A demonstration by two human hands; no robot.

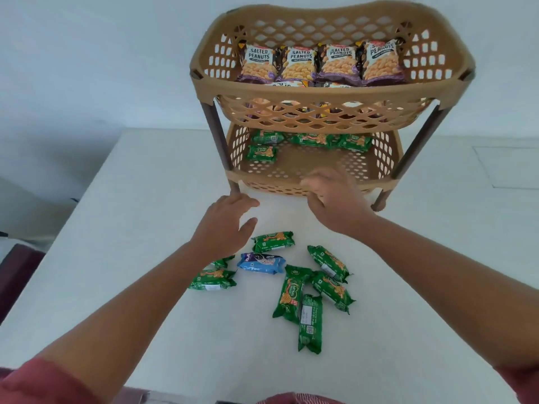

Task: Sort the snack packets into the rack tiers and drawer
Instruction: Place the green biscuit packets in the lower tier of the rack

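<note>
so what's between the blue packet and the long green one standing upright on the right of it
Nothing: in the head view only bare white table separates the blue biscuit packet from the long green biscuit packet; they lie close but apart.

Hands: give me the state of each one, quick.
Left hand: open, fingers spread, holding nothing.
Right hand: blurred, fingers loosely curled, seems to hold nothing.

You see a tan lattice rack (pixel 329 91), green packets (pixel 310 323), one blue packet (pixel 261 262) and a white table (pixel 145 228).
</note>
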